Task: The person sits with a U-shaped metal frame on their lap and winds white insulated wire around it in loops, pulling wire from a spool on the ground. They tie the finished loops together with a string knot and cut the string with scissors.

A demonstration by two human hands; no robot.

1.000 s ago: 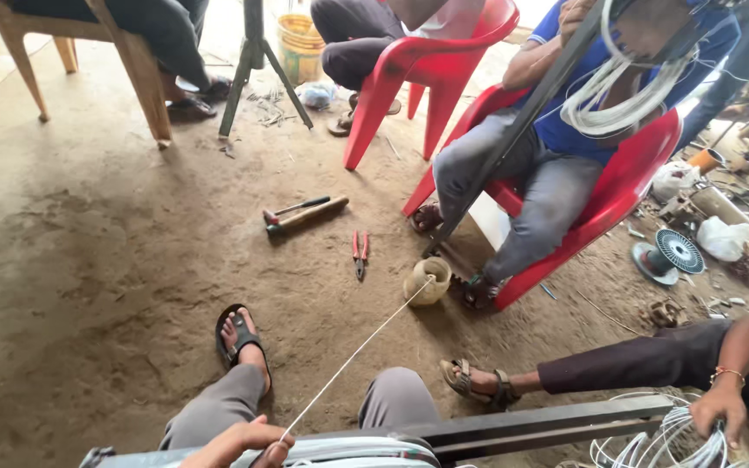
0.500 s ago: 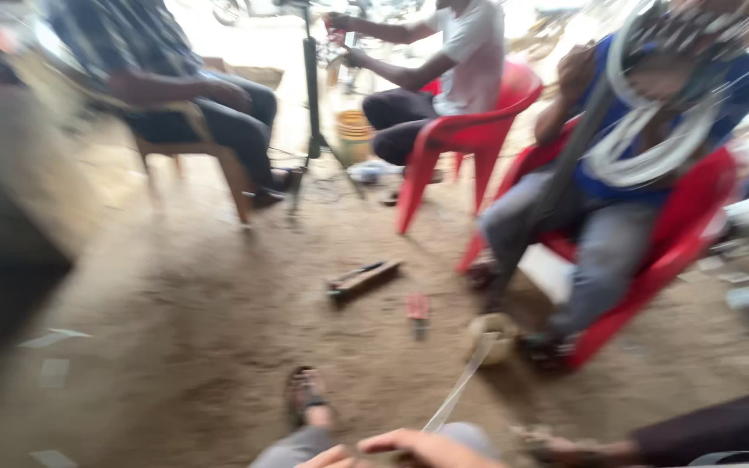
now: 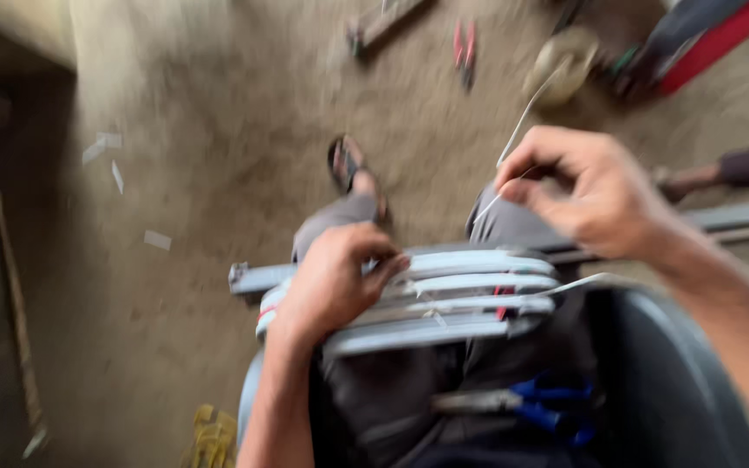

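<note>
Here, nearest the camera, blue-handled metal pliers (image 3: pixel 522 405) lie on the lap of a seated person in dark grey trousers, just inside the rim of a dark rounded plastic seat (image 3: pixel 652 364). Just beyond the pliers, a bundle of pale grey-white flat bands (image 3: pixel 470 299), stacked in curved layers with a small red mark on one side, rests across the person's thighs and on a grey metal bar (image 3: pixel 257 277) that runs crosswise under it. The left hand (image 3: pixel 335 282) is clamped over the left end of the bundle, fingers curled around the top bands and thumb pressed on their edge. The right hand (image 3: pixel 587 191) is raised above the bundle's right side, thumb and fingertips pinched on a thin whitish string (image 3: pixel 522 117); one part of the string slants down from the pinch toward the bands, another runs up and away toward a pale round spool (image 3: pixel 561 65) on the ground. Past the knees, a foot in a dark sandal (image 3: pixel 348 165) is planted on the brown dirt floor (image 3: pixel 218 130). Farther off, red-handled pliers (image 3: pixel 464 43) and a long wooden-and-metal tool (image 3: pixel 383 26) lie on the earth, well apart from the hands. At the top right, the leg of a red plastic chair (image 3: pixel 713 43) shows, blurred. A yellow object (image 3: pixel 210 438) sits at the bottom edge, too smeared to identify.
</note>
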